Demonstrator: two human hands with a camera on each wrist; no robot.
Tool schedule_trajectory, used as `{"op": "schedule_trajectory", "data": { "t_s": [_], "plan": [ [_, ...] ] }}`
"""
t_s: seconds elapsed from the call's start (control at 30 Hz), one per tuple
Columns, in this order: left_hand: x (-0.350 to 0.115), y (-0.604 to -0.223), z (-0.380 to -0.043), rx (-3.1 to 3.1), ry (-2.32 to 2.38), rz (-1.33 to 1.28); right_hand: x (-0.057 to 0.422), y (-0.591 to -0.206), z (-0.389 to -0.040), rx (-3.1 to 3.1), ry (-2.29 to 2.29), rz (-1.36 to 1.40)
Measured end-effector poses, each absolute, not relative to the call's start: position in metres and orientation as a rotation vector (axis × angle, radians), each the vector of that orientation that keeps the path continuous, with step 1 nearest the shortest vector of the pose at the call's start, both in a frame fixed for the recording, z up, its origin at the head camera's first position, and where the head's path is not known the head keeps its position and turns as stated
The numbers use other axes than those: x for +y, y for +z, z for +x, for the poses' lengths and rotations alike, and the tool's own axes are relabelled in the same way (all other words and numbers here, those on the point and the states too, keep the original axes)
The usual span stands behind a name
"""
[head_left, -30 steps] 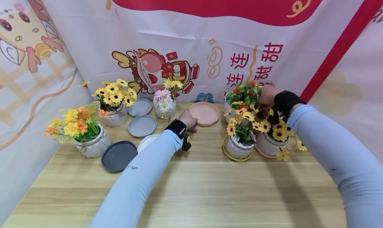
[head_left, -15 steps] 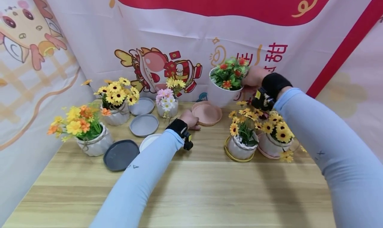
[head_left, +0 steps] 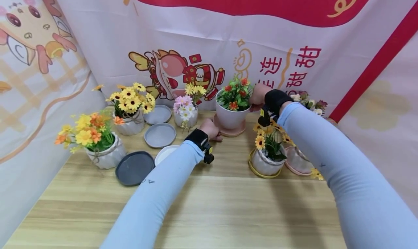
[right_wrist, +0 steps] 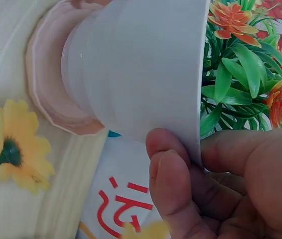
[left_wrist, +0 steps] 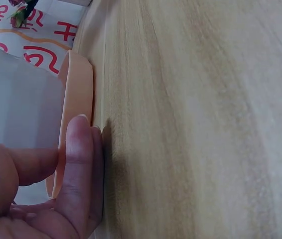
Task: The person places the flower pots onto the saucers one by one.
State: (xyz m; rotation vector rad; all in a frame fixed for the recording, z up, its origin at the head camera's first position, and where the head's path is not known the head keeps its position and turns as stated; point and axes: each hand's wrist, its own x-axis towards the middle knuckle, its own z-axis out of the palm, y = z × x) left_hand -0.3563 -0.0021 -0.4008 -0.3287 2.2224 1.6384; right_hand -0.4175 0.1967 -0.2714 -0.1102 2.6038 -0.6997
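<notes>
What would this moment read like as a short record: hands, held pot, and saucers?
Left hand: pinches the peach saucer by its rim
Right hand: pinches the red-flowered pot by its rim
Position: red-flowered pot's base inside the peach saucer's rim; full contact unclear
Left-side saucers: two light grey saucers, one dark grey saucer, one white saucer partly hidden by the left sleeve
Right-side saucers: yellow saucer under a yellow-flowered pot; pink saucer under a partly hidden pot
</notes>
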Motion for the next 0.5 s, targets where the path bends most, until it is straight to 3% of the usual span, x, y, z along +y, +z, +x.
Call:
{"op": "schedule_trajectory", "data": {
  "t_s": [0.5],
  "plan": [
    [-0.0012, -0.4013, -0.3582, 2.291, 1.564, -0.284, 0.1970, -0.2761, -0.4123, 2.524, -0.818, -0.069]
  ]
}}
